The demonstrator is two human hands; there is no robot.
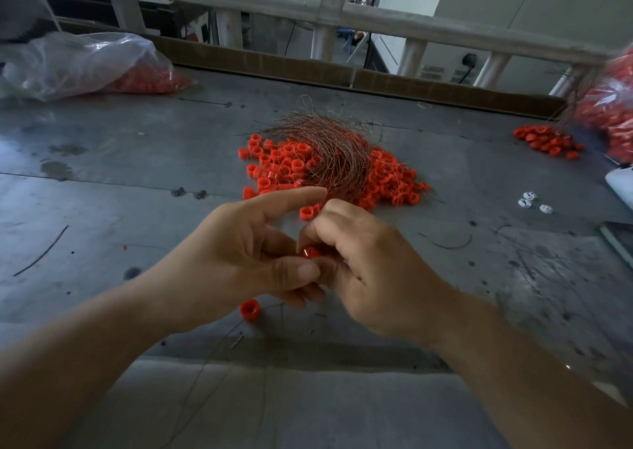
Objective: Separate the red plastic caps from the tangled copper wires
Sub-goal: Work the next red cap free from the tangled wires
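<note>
A loose cap (249,309) lies nearest, well short of the copper wire tangle (329,153). Just before the tangle, the left hand (253,253) and right hand (370,270) pinch one red cap (311,252), seemingly mid-stripping; next, it needs pulling clear of the tangle. More caps (387,184) lie under the tangle.

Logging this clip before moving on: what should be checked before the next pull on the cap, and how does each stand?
1. Left hand pinches red cap: ok.
2. Right hand grips copper wires: ok.
3. Cap free of wire: cannot tell, fingers hide it.
4. Loose cap lies apart from cap pile: ok.
5. Wires clear of pile: not ok, they lie on it.
</note>
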